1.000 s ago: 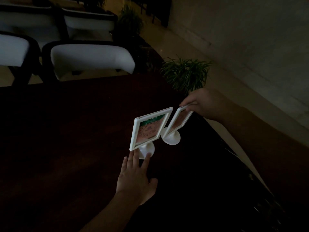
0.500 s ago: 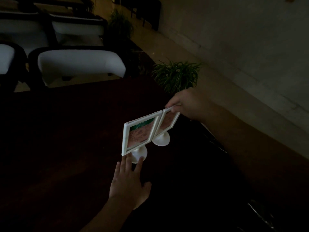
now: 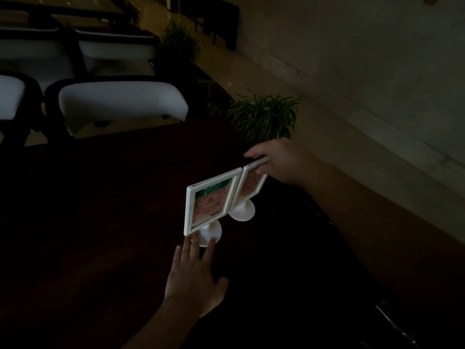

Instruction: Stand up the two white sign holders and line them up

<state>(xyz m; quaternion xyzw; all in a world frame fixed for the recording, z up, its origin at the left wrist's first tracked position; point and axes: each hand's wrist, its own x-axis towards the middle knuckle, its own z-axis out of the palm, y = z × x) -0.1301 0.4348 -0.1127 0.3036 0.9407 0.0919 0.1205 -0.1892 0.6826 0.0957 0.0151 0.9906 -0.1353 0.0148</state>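
White plastic sign holders [image 3: 211, 200] and [image 3: 251, 183], upright mid-desk [image 3: 100, 197], frames edge to edge. Likely light, stiff, top-heavy on small round bases. Right hand [image 3: 281, 159] grip clamped on far frame's top edge; left hand [image 3: 193, 273] grip apart, fingertips [image 3: 195, 239] at near base. Best nudged at bases.

The dark brown surface [image 3: 100, 210] lies open leftward; two upright white-framed sign holders [image 3: 211, 202] stand touching, blocking its right edge.

Two white sign holders [image 3: 211, 201] [image 3: 251, 183] stand on one dark worktop [image 3: 100, 210]. Two hands are present: one left hand [image 3: 193, 278] and one right hand [image 3: 281, 159]. Two potted plants [image 3: 264, 117] [image 3: 178, 44] and at least three white-cushioned chairs [image 3: 120, 102] [image 3: 10, 96] [image 3: 115, 49] are visible.
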